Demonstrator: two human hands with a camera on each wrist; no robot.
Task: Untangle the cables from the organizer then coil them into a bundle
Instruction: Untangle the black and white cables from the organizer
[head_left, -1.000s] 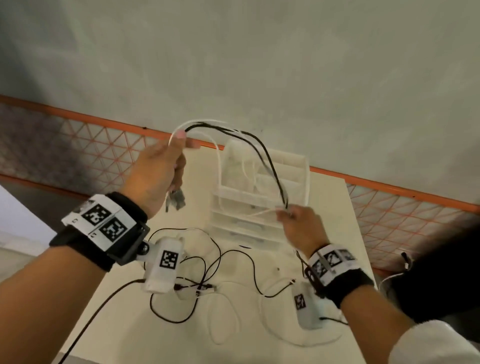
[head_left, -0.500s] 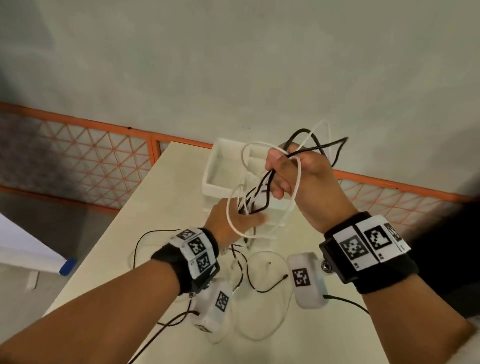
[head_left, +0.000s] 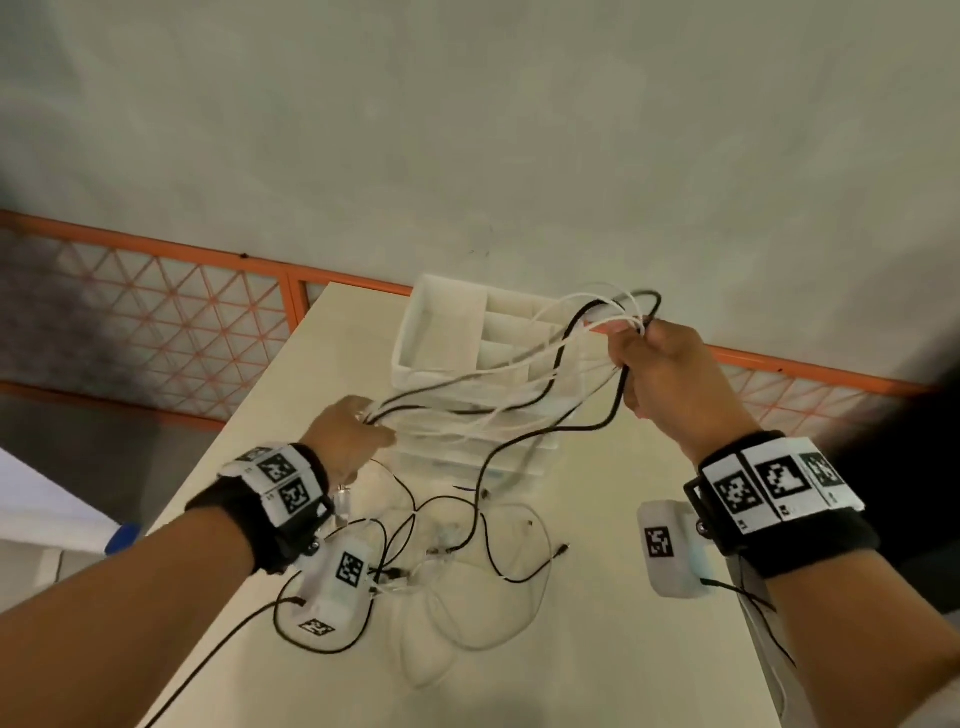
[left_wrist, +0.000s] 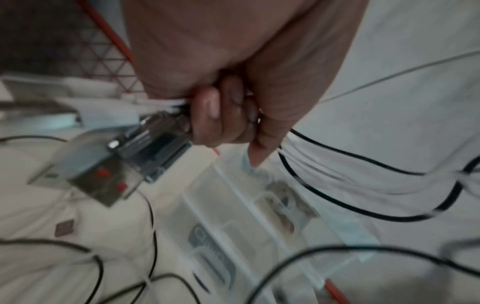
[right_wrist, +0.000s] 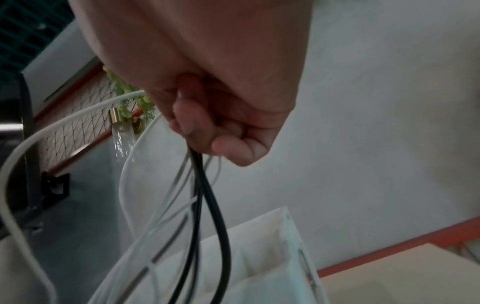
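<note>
Nearest to us, loose black and white leads (head_left: 467, 551) are lying in slack loops on the tabletop (head_left: 597, 649), so we are judging that the coiling is only partly done and that the step in hand is drawing the gathered strands into even loops. To do it well, we are thinking the two ends should be kept at steady, gentle tension, each new loop matched to the last, and the trailing black lead watched so it is not snagging on the loose ones below. A little farther out, our left hand (head_left: 347, 435) is curling its fingers (left_wrist: 207, 115) tightly round one end of the cables (head_left: 498, 400), with metal plugs poking out beside the fist in the left wrist view. Across from it and higher, our right hand (head_left: 660, 374) is closing its fingers (right_wrist: 233, 148) round the other end, black and white strands hanging from the fist. The cables are stretching between both hands in the air, passing just in front of the white organizer (head_left: 447, 332) standing at the far side of the tabletop.
</note>
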